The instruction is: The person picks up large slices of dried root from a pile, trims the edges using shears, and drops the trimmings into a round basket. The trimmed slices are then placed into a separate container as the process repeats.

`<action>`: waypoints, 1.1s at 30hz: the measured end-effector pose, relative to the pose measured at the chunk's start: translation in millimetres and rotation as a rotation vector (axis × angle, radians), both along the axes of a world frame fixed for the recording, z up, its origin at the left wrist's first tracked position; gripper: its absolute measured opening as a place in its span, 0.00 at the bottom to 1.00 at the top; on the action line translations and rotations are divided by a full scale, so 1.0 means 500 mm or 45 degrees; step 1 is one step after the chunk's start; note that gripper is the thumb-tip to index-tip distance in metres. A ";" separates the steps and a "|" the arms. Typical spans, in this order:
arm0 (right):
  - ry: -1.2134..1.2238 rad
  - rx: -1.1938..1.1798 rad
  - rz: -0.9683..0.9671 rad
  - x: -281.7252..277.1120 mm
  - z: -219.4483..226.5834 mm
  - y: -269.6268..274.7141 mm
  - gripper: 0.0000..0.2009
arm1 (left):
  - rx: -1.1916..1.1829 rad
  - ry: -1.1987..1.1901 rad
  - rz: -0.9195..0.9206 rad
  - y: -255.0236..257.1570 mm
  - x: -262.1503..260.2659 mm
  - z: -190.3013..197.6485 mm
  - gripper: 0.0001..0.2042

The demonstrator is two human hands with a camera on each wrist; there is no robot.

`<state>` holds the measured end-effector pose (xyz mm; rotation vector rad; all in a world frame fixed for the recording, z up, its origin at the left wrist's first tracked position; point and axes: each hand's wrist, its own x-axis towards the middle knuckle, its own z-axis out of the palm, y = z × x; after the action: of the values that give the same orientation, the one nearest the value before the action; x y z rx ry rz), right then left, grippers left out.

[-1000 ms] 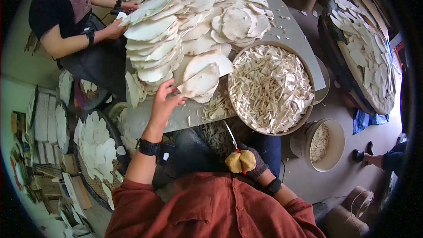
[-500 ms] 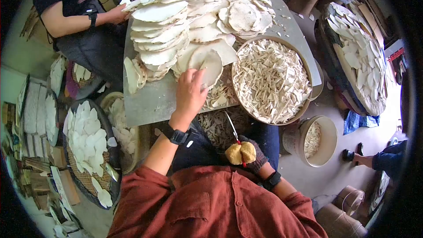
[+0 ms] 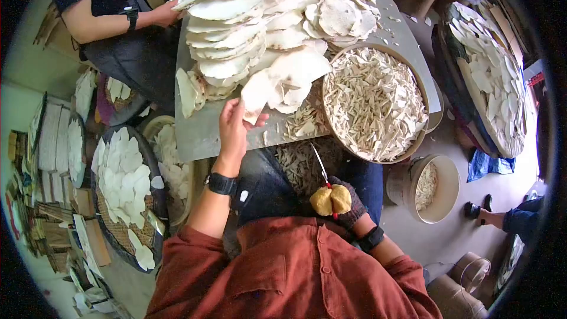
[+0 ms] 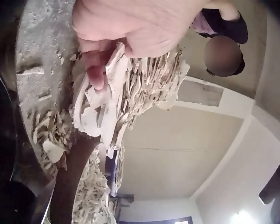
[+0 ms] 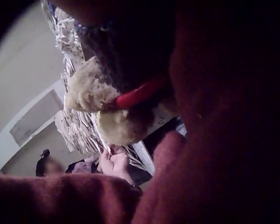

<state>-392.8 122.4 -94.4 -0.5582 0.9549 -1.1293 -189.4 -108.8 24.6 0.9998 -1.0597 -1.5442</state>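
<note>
Just over the table's near edge, my bare left hand (image 3: 233, 130) pinches a thin, pale, broad slice (image 3: 257, 91) by its near edge. That slice overlaps other slices (image 3: 295, 97) at the front of a big layered stack (image 3: 227, 38). In the left wrist view, thumb and fingers close on the slice's edge (image 4: 114, 70). Low by my lap, my right hand (image 3: 350, 207), in a dark knitted glove, grips a red-handled cutting tool (image 3: 319, 162) with a slim curved blade pointing up. Yellow foam padding (image 3: 331, 199) wraps its handle, seen also as a red loop (image 5: 137, 95).
A round basket (image 3: 426, 121) full of pale chips stands at the table's right corner. Below it is a bucket (image 3: 452, 186) with more chips. Trays of slices (image 3: 156, 201) lie at the left. Another person (image 3: 97, 18) sits at the far left of the table.
My left hand first hovered at the front slices, then lay over them; now it has drawn back left, pinching one slice with its near edge raised. My right hand keeps its hold low down.
</note>
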 end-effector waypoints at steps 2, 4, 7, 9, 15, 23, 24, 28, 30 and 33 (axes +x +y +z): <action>-0.117 0.076 -0.036 0.003 0.023 -0.004 0.08 | 0.071 -0.012 -0.013 0.017 0.009 0.005 0.13; -0.076 0.078 -0.024 0.003 0.010 -0.001 0.08 | 0.110 -0.038 -0.017 0.036 0.011 0.011 0.15; 0.440 -0.065 0.123 0.004 -0.048 0.007 0.07 | 0.125 -0.078 -0.021 0.067 0.011 0.022 0.17; 0.135 -0.074 0.123 0.005 -0.107 0.005 0.08 | 0.137 -0.083 -0.041 0.088 0.005 0.028 0.19; -1.108 -0.005 0.001 0.025 -0.059 -0.044 0.12 | 0.134 -0.140 -0.109 0.117 0.002 0.019 0.20; -0.517 -0.114 0.131 0.020 -0.031 -0.040 0.11 | -0.532 -0.490 0.036 0.105 0.049 0.011 0.12; -0.538 -0.101 0.102 0.022 -0.022 -0.040 0.11 | -0.537 -0.535 0.016 0.107 0.062 -0.001 0.12; -1.031 0.279 -0.022 0.017 -0.009 -0.043 0.11 | -0.268 -0.664 -0.003 0.153 0.126 -0.008 0.11; -0.838 0.244 -0.012 0.014 -0.026 -0.038 0.10 | -0.059 -0.588 0.128 0.202 0.180 -0.002 0.11; -0.669 0.232 0.005 0.009 -0.058 -0.029 0.09 | 0.059 -0.132 0.491 0.309 0.293 -0.028 0.13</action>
<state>-388.4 107.9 -123.3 -0.1007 0.5884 -1.0968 -42.7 45.6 10.8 1.2454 -0.8432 -1.2168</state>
